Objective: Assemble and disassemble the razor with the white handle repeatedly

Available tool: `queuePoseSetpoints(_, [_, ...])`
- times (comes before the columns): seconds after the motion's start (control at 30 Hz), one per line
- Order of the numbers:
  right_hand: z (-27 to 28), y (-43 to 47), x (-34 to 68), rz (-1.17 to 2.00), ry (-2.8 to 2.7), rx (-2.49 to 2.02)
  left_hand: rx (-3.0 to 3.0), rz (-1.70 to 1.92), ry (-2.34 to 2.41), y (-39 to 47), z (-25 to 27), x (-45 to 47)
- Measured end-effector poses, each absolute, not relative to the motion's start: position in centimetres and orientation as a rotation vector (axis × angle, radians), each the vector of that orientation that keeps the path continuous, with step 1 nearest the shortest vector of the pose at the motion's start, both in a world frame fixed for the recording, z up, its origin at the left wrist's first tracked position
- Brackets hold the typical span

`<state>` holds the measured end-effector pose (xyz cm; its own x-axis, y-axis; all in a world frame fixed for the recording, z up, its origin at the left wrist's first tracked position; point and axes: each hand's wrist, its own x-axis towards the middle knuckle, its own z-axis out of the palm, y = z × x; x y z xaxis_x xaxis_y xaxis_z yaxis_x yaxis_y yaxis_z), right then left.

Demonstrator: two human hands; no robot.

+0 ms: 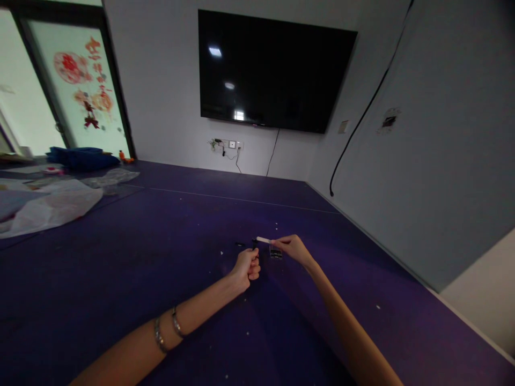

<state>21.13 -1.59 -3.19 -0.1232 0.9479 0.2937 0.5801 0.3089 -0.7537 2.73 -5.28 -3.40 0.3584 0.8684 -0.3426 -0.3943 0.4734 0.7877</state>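
Note:
My left hand (246, 266) is closed, its thumb and forefinger pinching a small black piece (255, 241) too small to name for certain. My right hand (293, 249) comes in from the right and grips the near end of a flat white stick (264, 240). The stick's far end reaches the black piece at the left fingertips and seems to touch it. Just below the right fingers lies a small clear case (276, 253) with dark pieces in it. Another small black piece (240, 244) rests on the purple surface, left of the hands.
The wide purple surface (161, 300) carries scattered white scraps. Clear plastic bags (60, 206) and a dark blue cloth bundle (86, 158) lie at the far left. A television (273, 75) hangs on the wall, and a black cable (362, 118) dangles at the right.

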Motion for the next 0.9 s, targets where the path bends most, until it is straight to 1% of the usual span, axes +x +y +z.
queuePoseSetpoints(0.1, [-3.2,-1.6,21.2,0.55,-1.775,-1.377,0.672,0.884,0.841,-5.1,-3.6,2.7])
queuePoseSetpoints(0.23, [-3.2,-1.6,21.2,0.614,-1.811,-1.338,0.68,0.885,0.827,-5.1,-3.7,2.6])
queuePoseSetpoints(0.4, [-3.2,-1.7,21.4,0.574,-1.779,-1.369,0.672,0.882,0.836,-5.2,-3.5,2.6])
queuePoseSetpoints(0.6, [-3.0,-1.9,20.9,0.61,-1.858,-1.322,0.686,0.879,0.834,-5.1,-3.6,2.7])
queuePoseSetpoints(0.8, [-2.7,-2.0,20.4,0.39,-1.84,-1.389,0.658,0.888,0.861,-5.1,-3.6,2.8])
queuePoseSetpoints(0.9, [-2.4,-2.2,20.1,0.402,-1.886,-1.339,0.668,0.893,0.852,-5.3,-3.4,2.8])
